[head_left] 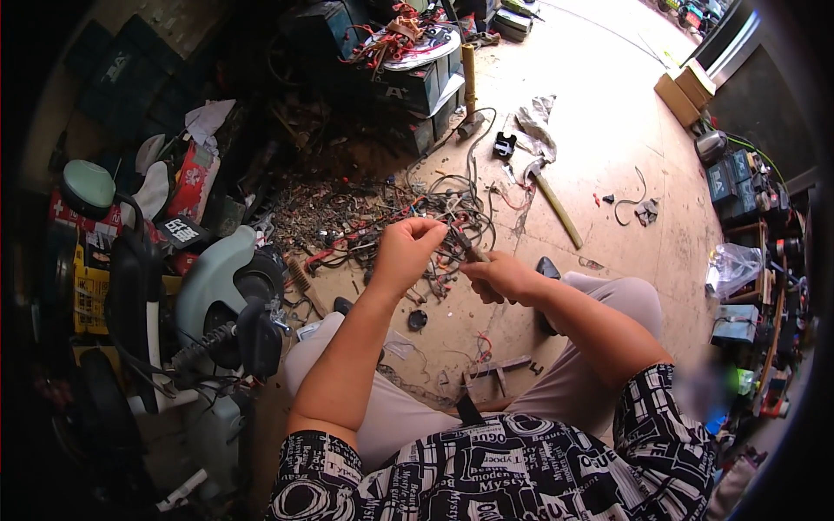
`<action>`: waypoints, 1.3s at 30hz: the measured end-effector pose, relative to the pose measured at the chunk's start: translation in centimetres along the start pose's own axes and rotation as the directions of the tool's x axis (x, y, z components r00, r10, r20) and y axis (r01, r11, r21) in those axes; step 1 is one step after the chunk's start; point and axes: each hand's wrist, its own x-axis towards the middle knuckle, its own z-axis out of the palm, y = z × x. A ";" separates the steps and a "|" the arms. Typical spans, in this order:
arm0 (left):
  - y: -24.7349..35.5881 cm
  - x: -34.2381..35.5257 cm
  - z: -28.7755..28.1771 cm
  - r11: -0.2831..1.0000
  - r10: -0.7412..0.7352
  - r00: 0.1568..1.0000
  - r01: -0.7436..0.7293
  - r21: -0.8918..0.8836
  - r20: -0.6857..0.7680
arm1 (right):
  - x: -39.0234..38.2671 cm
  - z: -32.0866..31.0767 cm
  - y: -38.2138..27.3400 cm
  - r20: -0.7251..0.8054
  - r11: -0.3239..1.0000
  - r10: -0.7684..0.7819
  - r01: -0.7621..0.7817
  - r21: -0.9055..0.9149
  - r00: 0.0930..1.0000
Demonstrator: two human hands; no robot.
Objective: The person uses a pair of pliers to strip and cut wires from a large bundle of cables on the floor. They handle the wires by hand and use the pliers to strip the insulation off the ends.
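Note:
Above the heap of wires, my left hand [405,253] is raised with thumb and fingertips pinched together. Whatever sits in that pinch is too small to make out. My right hand [507,278] is wrapped round a hand tool that looks like pliers [470,249], its dark end pointing up toward the left fingertips. A small gap separates the two hands. Behind and below them lies a tangle of dark cables [465,195] mixed with red wires and small scrap bits.
A hammer [556,208] lies on the floor ahead to the right, near a black plastic piece [505,145]. Dark batteries [426,95] carry a pile of red wires [404,35]. Scooter parts [213,286] crowd the left side. Shelves with a plastic bag [734,267] stand right.

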 end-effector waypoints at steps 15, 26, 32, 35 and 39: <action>-1.7 0.1 -0.1 0.697 -0.011 0.961 0.205 -0.687 0.275 | -2.3 2.9 -2.1 0.155 0.907 -0.152 0.075 0.415 0.976; -1.3 -2.6 3.9 0.954 -0.203 0.941 0.252 -0.160 0.272 | -0.8 0.7 -2.3 -0.136 0.928 -0.262 0.289 0.237 0.955; -1.9 -2.3 6.4 0.937 -0.074 0.935 0.184 -0.297 0.346 | 2.5 -0.4 -0.3 -0.312 0.940 -0.328 0.340 -0.017 0.892; -2.0 -2.5 5.7 0.938 -0.083 0.943 0.182 -0.294 0.322 | 0.9 0.5 -2.1 -0.275 0.943 -0.291 0.323 0.077 0.916; -2.1 -2.6 6.0 0.910 -0.092 0.969 0.176 -0.375 0.231 | 1.6 0.9 -2.0 -0.293 0.906 -0.327 0.386 0.173 0.898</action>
